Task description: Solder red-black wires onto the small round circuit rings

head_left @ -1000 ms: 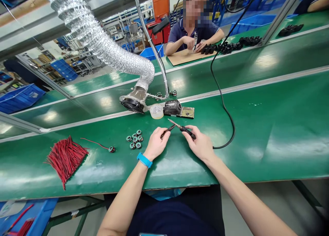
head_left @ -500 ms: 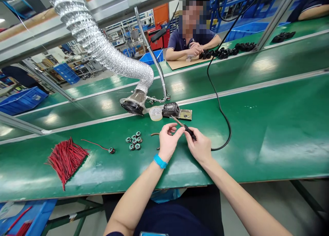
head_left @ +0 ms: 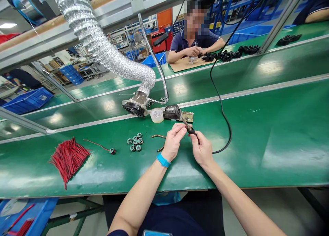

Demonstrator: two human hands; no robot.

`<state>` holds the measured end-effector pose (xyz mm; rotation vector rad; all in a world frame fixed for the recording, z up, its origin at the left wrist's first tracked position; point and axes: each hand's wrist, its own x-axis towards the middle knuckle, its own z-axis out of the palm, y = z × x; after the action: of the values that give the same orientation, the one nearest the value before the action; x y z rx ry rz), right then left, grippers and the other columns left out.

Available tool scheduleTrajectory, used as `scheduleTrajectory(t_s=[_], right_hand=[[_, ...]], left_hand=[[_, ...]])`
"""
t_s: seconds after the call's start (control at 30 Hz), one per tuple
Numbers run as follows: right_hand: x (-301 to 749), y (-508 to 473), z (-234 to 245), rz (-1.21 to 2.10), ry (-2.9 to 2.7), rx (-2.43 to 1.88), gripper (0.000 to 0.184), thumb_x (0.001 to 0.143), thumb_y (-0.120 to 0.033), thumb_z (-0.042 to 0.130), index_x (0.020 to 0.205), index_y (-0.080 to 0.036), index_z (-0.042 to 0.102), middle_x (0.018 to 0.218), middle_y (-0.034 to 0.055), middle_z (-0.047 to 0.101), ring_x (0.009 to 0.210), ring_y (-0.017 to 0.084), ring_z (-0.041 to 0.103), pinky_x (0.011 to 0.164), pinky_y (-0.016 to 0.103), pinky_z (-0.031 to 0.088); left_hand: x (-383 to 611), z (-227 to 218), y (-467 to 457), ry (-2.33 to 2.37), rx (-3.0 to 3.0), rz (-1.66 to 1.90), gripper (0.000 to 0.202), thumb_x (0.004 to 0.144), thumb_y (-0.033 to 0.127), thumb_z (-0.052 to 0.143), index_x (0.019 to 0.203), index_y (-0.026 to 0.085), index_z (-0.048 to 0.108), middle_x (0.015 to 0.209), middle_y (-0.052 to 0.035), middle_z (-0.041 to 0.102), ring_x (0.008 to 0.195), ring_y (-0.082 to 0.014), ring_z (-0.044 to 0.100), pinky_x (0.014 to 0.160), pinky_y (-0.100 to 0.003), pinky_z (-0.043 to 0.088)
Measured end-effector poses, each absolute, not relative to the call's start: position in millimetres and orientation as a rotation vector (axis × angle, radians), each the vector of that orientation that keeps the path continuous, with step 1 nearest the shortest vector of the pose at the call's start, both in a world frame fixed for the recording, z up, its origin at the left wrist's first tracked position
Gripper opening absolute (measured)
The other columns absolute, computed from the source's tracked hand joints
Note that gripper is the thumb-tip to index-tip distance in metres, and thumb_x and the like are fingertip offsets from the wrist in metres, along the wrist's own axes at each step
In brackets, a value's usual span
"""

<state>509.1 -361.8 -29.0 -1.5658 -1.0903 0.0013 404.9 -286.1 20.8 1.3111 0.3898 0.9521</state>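
A soldering iron [head_left: 190, 129] with a black handle and metal barrel points up and away, in front of its stand. My right hand [head_left: 202, 149] is closed round the handle, the black cord running out to the right. Thumb and fingers of my left hand [head_left: 174, 142] are pinched at the iron's metal collar; the exact contact is partly hidden. Beyond the tip stands a dark iron holder [head_left: 172, 111] with a small tray [head_left: 187, 116]. A bent brown solder wire [head_left: 158, 136] lies left of my left hand, partly hidden by it.
Several small round circuit parts [head_left: 135, 142] sit left of my hands. Another part [head_left: 112, 151] has a red wire attached. Farther left lies a bundle of red wires [head_left: 69, 160]. A fume hose [head_left: 113, 58] hangs over the bench beside a round tub [head_left: 157, 115]. A co-worker sits opposite.
My left fingers have shifted right onto the iron's collar. The iron has turned more upright, its tip now nearer the stand's tray. The whole view has shifted slightly.
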Motion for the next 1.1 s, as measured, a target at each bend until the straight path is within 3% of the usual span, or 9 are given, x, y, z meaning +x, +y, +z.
scheduleTrajectory(t_s=[0.2, 0.37, 0.47, 0.53, 0.67, 0.8, 0.87, 1.0, 1.1], right_hand=[[503, -363, -28, -0.007, -1.178, -1.555, 0.043, 0.106, -0.055, 0.046, 0.101, -0.021, 0.071, 0.083, 0.0063, 0.077, 0.065, 0.02, 0.068, 0.062, 0.032, 0.049], [502, -362, -28, -0.166, -1.23, -1.575, 0.043, 0.107, -0.053, 0.048, 0.099, -0.02, 0.073, 0.082, 0.0079, 0.077, 0.066, 0.02, 0.069, 0.062, 0.032, 0.048], [503, -363, -27, -0.148, -1.196, -1.584, 0.043, 0.107, -0.053, 0.047, 0.101, -0.019, 0.073, 0.084, 0.0086, 0.078, 0.067, 0.021, 0.069, 0.063, 0.033, 0.049], [505, -364, -26, -0.052, -1.168, -1.549, 0.043, 0.107, -0.053, 0.046, 0.103, -0.02, 0.072, 0.085, 0.0078, 0.078, 0.068, 0.021, 0.07, 0.063, 0.032, 0.05], [505, -364, -24, 0.078, -1.122, -1.476, 0.04, 0.106, -0.053, 0.047, 0.105, -0.021, 0.071, 0.09, 0.0066, 0.079, 0.071, 0.02, 0.07, 0.065, 0.032, 0.052], [505, -364, -25, 0.101, -1.118, -1.486, 0.04, 0.104, -0.054, 0.049, 0.104, -0.022, 0.071, 0.09, 0.0068, 0.079, 0.073, 0.022, 0.071, 0.066, 0.033, 0.052], [505, -364, -25, 0.098, -1.113, -1.48, 0.039, 0.105, -0.054, 0.049, 0.104, -0.021, 0.072, 0.092, 0.0074, 0.08, 0.076, 0.022, 0.073, 0.069, 0.033, 0.053], [506, -365, -24, 0.083, -1.102, -1.469, 0.039, 0.105, -0.053, 0.049, 0.104, -0.021, 0.071, 0.092, 0.0078, 0.079, 0.074, 0.022, 0.072, 0.067, 0.032, 0.053], [506, -365, -24, 0.09, -1.114, -1.483, 0.039, 0.105, -0.053, 0.049, 0.103, -0.021, 0.071, 0.088, 0.0072, 0.078, 0.071, 0.022, 0.07, 0.065, 0.032, 0.051]], left_hand=[[410, 25, -295, 0.573, 1.187, 1.09, 0.037, 0.075, 0.046, 0.089, 0.071, 0.017, 0.066, 0.083, 0.0008, 0.06, 0.085, -0.0137, 0.058, 0.086, -0.028, 0.05], [414, 21, -299, 0.691, 1.034, 1.177, 0.046, 0.065, 0.04, 0.095, 0.068, 0.018, 0.055, 0.074, 0.0048, 0.057, 0.074, -0.0098, 0.053, 0.076, -0.024, 0.048], [412, 21, -300, 0.639, 1.079, 1.117, 0.035, 0.072, 0.043, 0.092, 0.078, 0.018, 0.068, 0.084, -0.0003, 0.069, 0.084, -0.0138, 0.062, 0.085, -0.027, 0.051], [409, 22, -300, 0.522, 1.144, 0.987, 0.036, 0.08, 0.048, 0.086, 0.097, 0.018, 0.077, 0.1, -0.0058, 0.075, 0.101, -0.0195, 0.068, 0.098, -0.033, 0.052], [405, 25, -303, 0.351, 1.106, 0.85, 0.055, 0.082, 0.05, 0.084, 0.128, 0.022, 0.071, 0.132, -0.0112, 0.071, 0.122, -0.0257, 0.066, 0.112, -0.04, 0.048], [409, 18, -302, 0.504, 1.069, 1.064, 0.049, 0.075, 0.048, 0.092, 0.109, 0.022, 0.068, 0.108, -0.0044, 0.069, 0.102, -0.0177, 0.067, 0.099, -0.032, 0.053], [409, 13, -299, 0.542, 1.138, 1.069, 0.039, 0.08, 0.049, 0.087, 0.097, 0.02, 0.069, 0.097, -0.0032, 0.068, 0.096, -0.0166, 0.065, 0.096, -0.03, 0.053], [405, 10, -293, 0.448, 1.327, 1.053, 0.029, 0.094, 0.048, 0.072, 0.101, 0.02, 0.076, 0.112, -0.0072, 0.071, 0.109, -0.0211, 0.065, 0.105, -0.035, 0.051], [404, 17, -293, 0.486, 1.403, 1.103, 0.029, 0.092, 0.049, 0.074, 0.096, 0.02, 0.077, 0.108, -0.0076, 0.071, 0.106, -0.0221, 0.066, 0.102, -0.036, 0.054]])
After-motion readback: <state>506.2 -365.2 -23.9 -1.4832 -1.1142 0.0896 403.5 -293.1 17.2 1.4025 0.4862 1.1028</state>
